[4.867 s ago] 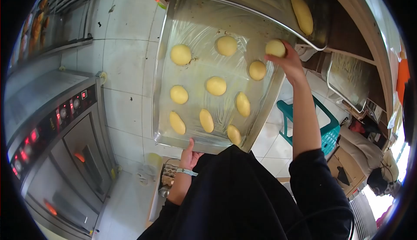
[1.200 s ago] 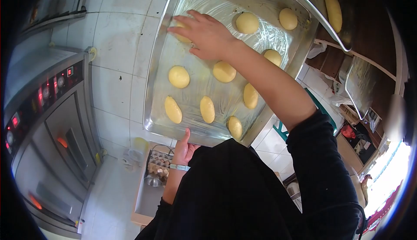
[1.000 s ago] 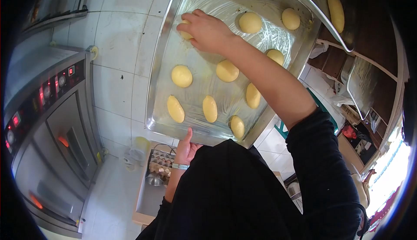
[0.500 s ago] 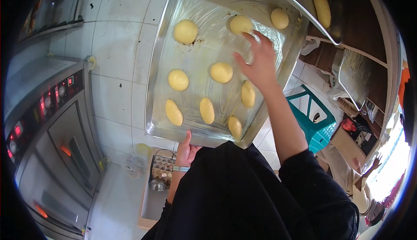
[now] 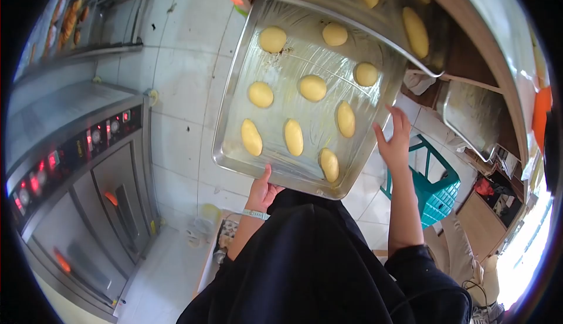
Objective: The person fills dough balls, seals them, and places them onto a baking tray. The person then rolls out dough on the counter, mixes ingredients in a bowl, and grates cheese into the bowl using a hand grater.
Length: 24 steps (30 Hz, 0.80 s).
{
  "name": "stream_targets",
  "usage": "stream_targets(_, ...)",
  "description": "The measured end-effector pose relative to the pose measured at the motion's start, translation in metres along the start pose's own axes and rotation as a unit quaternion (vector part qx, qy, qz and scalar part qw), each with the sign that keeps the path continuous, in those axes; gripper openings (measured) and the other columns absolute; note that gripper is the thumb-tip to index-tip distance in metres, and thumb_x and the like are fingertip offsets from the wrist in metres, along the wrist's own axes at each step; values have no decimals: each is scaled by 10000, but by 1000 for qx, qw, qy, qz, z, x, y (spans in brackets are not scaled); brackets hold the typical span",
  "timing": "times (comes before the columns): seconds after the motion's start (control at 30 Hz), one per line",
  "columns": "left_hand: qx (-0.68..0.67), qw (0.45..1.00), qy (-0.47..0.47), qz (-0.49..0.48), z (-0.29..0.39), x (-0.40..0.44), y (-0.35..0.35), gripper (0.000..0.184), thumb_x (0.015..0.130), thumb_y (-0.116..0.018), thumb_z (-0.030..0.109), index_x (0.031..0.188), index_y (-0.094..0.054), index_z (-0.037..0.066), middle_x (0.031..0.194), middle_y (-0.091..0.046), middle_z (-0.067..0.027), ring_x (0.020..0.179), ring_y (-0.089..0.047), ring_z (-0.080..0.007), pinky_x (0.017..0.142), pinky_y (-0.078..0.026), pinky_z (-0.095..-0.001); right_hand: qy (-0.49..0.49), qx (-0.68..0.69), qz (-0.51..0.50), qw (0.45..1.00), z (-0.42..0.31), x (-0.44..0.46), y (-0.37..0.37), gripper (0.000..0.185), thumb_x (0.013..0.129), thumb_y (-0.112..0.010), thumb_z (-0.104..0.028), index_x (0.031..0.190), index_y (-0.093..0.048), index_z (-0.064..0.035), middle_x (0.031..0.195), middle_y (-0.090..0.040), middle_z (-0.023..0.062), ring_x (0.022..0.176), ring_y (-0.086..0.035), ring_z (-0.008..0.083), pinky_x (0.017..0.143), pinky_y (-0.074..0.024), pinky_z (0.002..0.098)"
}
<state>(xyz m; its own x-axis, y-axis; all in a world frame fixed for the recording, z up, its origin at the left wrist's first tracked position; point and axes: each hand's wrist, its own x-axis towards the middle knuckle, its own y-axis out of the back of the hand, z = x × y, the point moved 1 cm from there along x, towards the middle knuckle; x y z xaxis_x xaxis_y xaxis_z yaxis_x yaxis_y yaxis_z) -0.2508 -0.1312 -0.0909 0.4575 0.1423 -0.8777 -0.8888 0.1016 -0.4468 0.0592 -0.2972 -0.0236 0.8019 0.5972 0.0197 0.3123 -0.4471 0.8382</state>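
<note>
A metal baking tray (image 5: 221, 133) with a greased, shiny bottom carries several pale yellow dough pieces. Toward the far side they are round, like the dough ball (image 5: 272, 40); nearer me lie longer ones, such as the oval dough piece (image 5: 294, 137). My left hand (image 5: 264, 195) grips the tray's near edge, thumb up over the rim and the other fingers mostly hidden below. Just off the tray's right rim, my right hand (image 5: 395, 139) is open with fingers spread and nothing in it.
Another tray (image 5: 352, 17) with long dough pieces (image 5: 415, 33) sits on a wooden rack, overlapping my tray's far side. An oven (image 5: 88, 165) with lit controls stands left, a rack with baked bread (image 5: 70, 22) beyond. A green plastic stool (image 5: 437, 189) is at right.
My right hand has left the dough at the far side and moved right, off the tray. The far-right dough balls lie differently, one nearer me. The view has shifted.
</note>
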Motion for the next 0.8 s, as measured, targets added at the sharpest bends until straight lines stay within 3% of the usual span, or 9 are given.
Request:
stream_targets(0.23, 27, 998, -19, -62, 54, 62, -91, 415, 944, -482, 279, 1238, -420, -8, 1240, -518, -173, 1140, -518, -324, 951, -436, -532, -85, 49, -27, 995, -51, -61, 90, 369, 761, -644, -41, 1116, -544, -29, 1045, -560, 170, 899, -550, 328, 807, -457, 394)
stream_targets(0.5, -14, 998, 5, -54, 126, 188, -222, 404, 953, -459, 291, 1261, -415, 33, 1289, -473, -159, 1196, -457, -319, 1018, -353, -542, -23, 53, 14, 998, -70, 21, 133, 155, 757, -684, -67, 900, -639, -29, 798, -618, 118, 709, -597, 267, 654, -489, 340)
stream_targets(0.57, 35, 997, -15, -65, 131, 206, -222, 429, 901, -539, 359, 1203, -454, 67, 1082, -578, -125, 1011, -572, -293, 922, -452, -502, -49, 74, -20, 996, -97, 36, 155, 121, 756, -715, -125, 802, -652, -33, 675, -606, 91, 604, -590, 246, 568, -477, 333)
stream_targets(0.6, 126, 988, -35, -84, 132, 211, -208, 454, 882, -549, 432, 1180, -476, 97, 854, -547, -69, 797, -601, -247, 845, -489, -428, -34, 103, 5, 994, -117, 44, 168, 153, 757, -729, -170, 728, -649, -42, 599, -583, 84, 534, -572, 248, 503, -454, 329)
stream_targets(0.67, 546, 796, -164, -202, 131, 255, -158, 426, 900, -530, 451, 1146, -485, 106, 692, -433, -8, 648, -553, -196, 716, -493, -343, -9, 92, 37, 995, -133, 69, 195, 158, 755, -729, -168, 718, -644, -41, 610, -583, 96, 543, -573, 259, 501, -449, 333)
stream_targets(0.7, 689, 694, -170, -122, 139, 173, -209, 371, 916, -516, 429, 1071, -507, 92, 673, -451, 22, 649, -522, -153, 614, -445, -288, 16, 77, 53, 996, -145, 93, 213, 163, 754, -729, -167, 709, -638, -39, 620, -583, 108, 551, -574, 270, 499, -445, 338)
stream_targets(0.73, 730, 626, -190, -198, 155, 83, -250, 331, 923, -520, 373, 1059, -551, 74, 729, -559, 6, 715, -556, -134, 612, -444, -281, -12, 68, 77, 995, -145, 116, 229, 171, 763, -720, -159, 699, -622, -34, 620, -576, 122, 552, -561, 294, 506, -446, 345)
stream_targets(0.77, 774, 536, -22, -336, 192, 11, -305, 337, 932, -511, 332, 1066, -606, 38, 911, -648, -69, 865, -607, -153, 732, -479, -272, -21, 56, 133, 989, -152, 147, 253, 136, 786, -690, -126, 726, -624, -24, 630, -572, 122, 555, -566, 265, 517, -446, 334)
stream_targets(0.8, 768, 504, -13, -394, 227, -36, -341, 306, 935, -509, 284, 1054, -618, 24, 935, -653, -79, 896, -608, -157, 754, -484, -277, -95, 65, 153, 982, -147, 176, 272, 66, 819, -635, -82, 795, -643, -21, 661, -583, 113, 571, -574, 220, 534, -449, 317)
